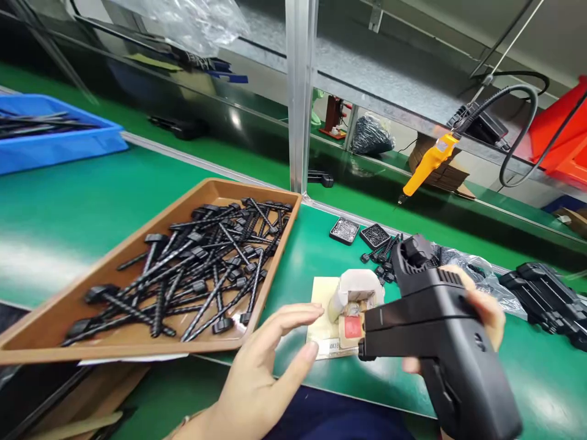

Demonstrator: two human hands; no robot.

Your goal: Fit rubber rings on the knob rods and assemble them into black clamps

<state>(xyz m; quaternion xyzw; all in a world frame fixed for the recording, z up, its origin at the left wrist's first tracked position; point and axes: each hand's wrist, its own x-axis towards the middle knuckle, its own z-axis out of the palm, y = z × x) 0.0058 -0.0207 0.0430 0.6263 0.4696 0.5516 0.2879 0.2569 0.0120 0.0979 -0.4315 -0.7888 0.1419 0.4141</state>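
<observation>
My right hand grips a bulky black plastic tool body from its far side; most of the fingers are hidden behind it. The body has a thick handle pointing down toward me and a round knob-like part at its top. Its left end is close to a pale fixture block with a red patch, on a cream base plate; whether they touch I cannot tell. Left of that plate, my left hand is open and holds nothing, thumb and fingers apart.
A brown tray of black threaded rods with knobs stands at left, a blue bin behind it. Two small black screw trays lie beyond the fixture. A yellow electric screwdriver hangs above. More black parts lie at right.
</observation>
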